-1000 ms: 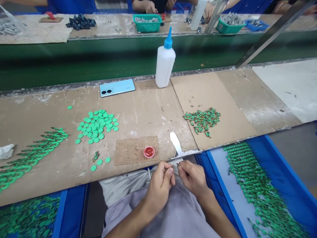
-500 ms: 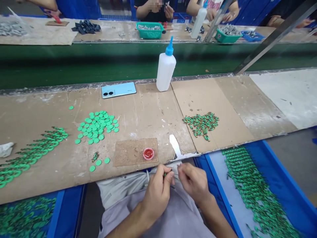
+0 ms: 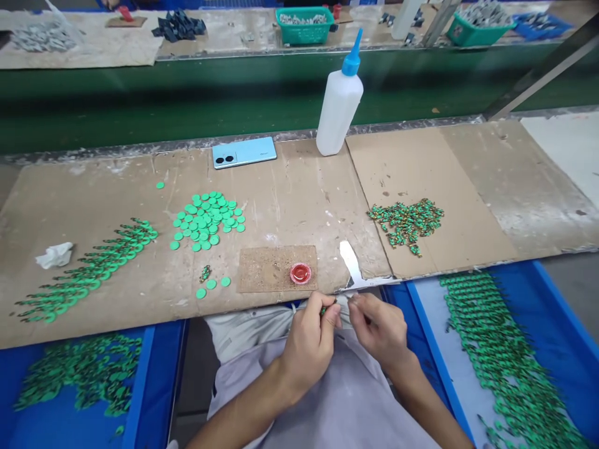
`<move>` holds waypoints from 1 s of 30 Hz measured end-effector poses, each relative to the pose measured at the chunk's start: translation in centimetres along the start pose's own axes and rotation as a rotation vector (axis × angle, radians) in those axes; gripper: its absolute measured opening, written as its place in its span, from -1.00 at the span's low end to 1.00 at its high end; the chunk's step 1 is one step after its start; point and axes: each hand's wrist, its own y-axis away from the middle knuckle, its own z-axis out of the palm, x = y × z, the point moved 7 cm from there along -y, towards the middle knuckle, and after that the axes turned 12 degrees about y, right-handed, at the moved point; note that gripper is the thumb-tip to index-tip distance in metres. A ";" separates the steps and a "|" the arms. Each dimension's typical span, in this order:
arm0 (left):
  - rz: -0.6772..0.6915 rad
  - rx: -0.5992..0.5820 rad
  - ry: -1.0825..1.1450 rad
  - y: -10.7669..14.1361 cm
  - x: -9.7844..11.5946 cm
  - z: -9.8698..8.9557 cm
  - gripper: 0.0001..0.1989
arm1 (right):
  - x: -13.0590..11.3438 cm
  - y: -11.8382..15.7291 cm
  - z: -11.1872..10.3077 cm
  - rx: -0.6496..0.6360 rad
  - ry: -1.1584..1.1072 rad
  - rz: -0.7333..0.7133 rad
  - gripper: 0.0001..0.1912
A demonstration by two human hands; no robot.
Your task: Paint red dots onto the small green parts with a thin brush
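left hand [image 3: 306, 346] grip pinches small green part [image 3: 323, 309] just below red cap [image 3: 300, 273], over lap, close for fine work | right hand [image 3: 379, 327] fingertips pressed on something thin, unclear | discs [image 3: 208, 218] up-left of cap within reach on bench [image 3: 290, 206]

A tiny green part [image 3: 324, 309] is sitting pinched at fingertips just below the red cap [image 3: 300, 273], off the board's near edge, mostly hidden.
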 end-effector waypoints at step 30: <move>0.409 0.061 -0.659 0.4 1.5 -0.7 -0.74 | -0.4 -0.9 1.2 0.007 0.083 -0.009 -0.92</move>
